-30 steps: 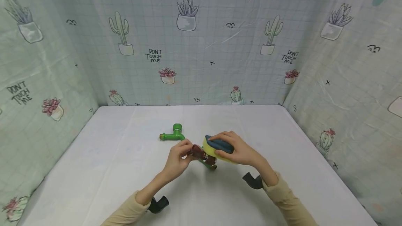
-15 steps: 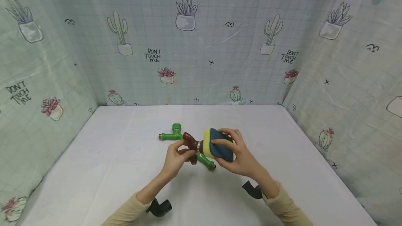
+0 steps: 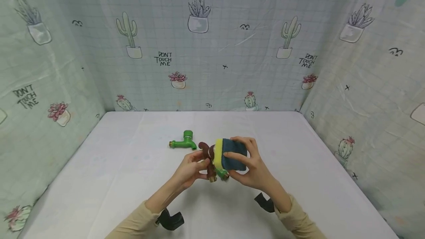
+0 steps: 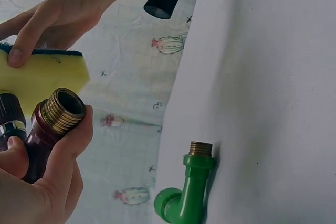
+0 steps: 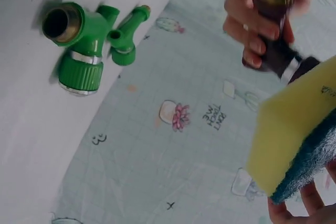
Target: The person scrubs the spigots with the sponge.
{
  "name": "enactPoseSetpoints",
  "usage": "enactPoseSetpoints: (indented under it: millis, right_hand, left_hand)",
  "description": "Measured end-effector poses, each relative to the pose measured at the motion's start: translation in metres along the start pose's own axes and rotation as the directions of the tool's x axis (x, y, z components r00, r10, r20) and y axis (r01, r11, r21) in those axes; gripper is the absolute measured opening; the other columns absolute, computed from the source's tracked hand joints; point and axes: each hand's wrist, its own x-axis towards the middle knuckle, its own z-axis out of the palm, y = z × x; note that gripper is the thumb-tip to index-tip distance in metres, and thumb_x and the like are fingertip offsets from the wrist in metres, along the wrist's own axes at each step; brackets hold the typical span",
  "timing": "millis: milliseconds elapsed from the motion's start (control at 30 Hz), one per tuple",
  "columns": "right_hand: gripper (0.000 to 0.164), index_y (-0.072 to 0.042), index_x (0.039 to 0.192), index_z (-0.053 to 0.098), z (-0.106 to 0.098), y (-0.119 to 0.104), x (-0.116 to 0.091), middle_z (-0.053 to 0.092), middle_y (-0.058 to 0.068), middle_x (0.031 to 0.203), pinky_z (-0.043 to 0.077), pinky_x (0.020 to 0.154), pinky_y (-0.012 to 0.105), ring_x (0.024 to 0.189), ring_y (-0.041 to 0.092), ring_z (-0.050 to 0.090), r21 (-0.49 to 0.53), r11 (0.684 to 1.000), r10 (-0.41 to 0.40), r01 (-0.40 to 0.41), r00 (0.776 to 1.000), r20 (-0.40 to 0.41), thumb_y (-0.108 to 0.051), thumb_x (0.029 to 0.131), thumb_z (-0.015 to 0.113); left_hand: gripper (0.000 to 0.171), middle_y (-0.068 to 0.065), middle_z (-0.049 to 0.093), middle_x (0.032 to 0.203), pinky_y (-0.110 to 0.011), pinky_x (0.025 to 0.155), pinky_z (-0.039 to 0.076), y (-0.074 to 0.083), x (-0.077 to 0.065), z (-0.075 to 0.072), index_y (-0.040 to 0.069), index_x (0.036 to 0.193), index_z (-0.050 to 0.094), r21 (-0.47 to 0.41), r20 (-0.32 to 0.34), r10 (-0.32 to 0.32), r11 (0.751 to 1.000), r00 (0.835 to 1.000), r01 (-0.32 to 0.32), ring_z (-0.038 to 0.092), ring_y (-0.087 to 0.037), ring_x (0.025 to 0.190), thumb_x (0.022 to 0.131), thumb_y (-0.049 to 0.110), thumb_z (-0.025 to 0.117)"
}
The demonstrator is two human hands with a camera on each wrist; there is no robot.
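My left hand [image 3: 190,169] grips a dark red-brown tap [image 3: 211,167], held above the table with its brass threaded end pointing down toward me. In my right hand [image 3: 254,167] is a yellow sponge [image 3: 217,154] with a dark blue-green scouring side; fingers and thumb pinch its edges. The yellow face is against the tap's knob end, which it partly hides. In the left wrist view, the brass thread [image 4: 63,111] shows its hollow opening beside the sponge. The right wrist view shows the tap's silver ring [image 5: 289,71] next to the yellow side.
Two green taps lie on the white table [image 3: 132,180]: one farther back [image 3: 182,144], another [image 3: 222,174] partly hidden behind the brown tap. Black curved pieces [image 3: 170,220] sit at both wrists. Patterned cloth [image 3: 212,47] walls the back and sides.
The brown tap has turned in my left hand, so its threaded end now points downward. My right hand has tilted the sponge upright, its yellow side facing left against the tap.
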Motion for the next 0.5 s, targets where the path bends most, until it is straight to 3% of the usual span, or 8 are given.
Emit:
enactPoseSetpoints:
  millis: [133,333,500]
  right_hand:
    - [0.035,-0.024,0.113,0.055,-0.003,0.005,0.002,0.042,0.016,0.125,0.041,0.080,0.043,0.108,0.027,0.035,0.031,0.997,0.074,-0.074,0.997,0.015,-0.043,0.084,0.052]
    - [0.036,-0.021,0.114,0.055,-0.002,0.011,0.002,0.043,0.015,0.123,0.041,0.079,0.038,0.111,0.028,0.038,0.101,0.984,0.143,-0.143,0.990,0.008,-0.030,0.080,0.063]
    - [0.036,-0.022,0.115,0.055,0.001,0.009,0.002,0.043,0.017,0.123,0.040,0.078,0.039,0.111,0.028,0.038,0.090,0.989,0.121,-0.117,0.992,-0.032,-0.039,0.084,0.055]
  left_hand:
    - [0.035,-0.001,0.055,0.098,-0.043,0.070,0.055,0.000,-0.002,-0.001,-0.004,0.122,0.047,0.010,0.036,-0.006,1.000,0.999,0.006,0.063,-0.014,0.080,0.088,0.006,0.052]
    - [0.036,-0.001,0.055,0.099,-0.046,0.071,0.054,0.000,-0.003,-0.002,-0.005,0.120,0.048,0.032,0.043,-0.006,0.999,0.999,0.005,0.063,-0.015,0.081,0.087,0.007,0.055]
    - [0.042,0.000,0.058,0.099,-0.045,0.074,0.053,-0.001,-0.004,0.001,-0.007,0.127,0.040,-0.024,0.089,-0.023,0.999,0.996,0.025,0.063,-0.017,0.087,0.090,0.007,0.050]
